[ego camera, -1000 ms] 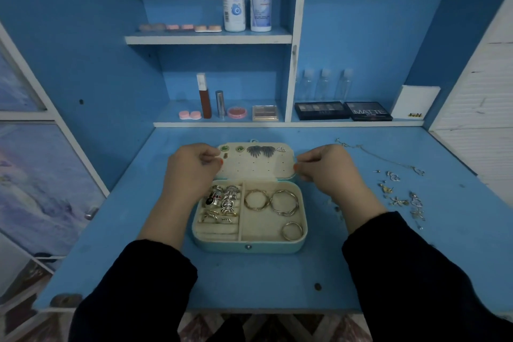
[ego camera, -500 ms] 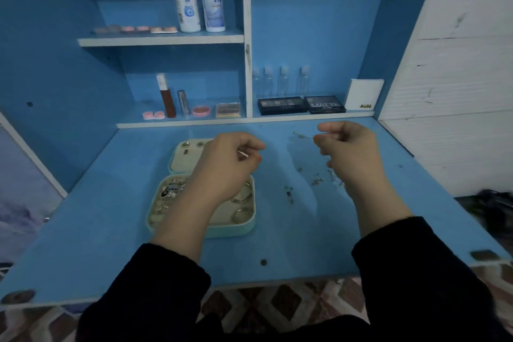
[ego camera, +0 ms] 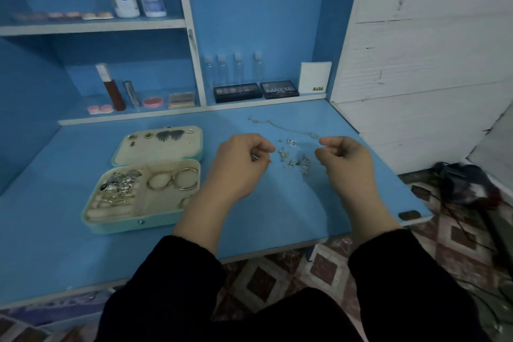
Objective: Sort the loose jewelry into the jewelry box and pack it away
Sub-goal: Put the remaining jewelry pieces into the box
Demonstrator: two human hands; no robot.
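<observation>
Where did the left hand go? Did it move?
Yes. The left hand left the box and went right; it now sits past the box's right edge, near the loose jewelry.

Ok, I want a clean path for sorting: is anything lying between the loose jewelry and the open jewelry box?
Only the person's own left hand, which is between the loose jewelry and the jewelry box. The strip of desk between them shows nothing else, and the box lies open.
</observation>
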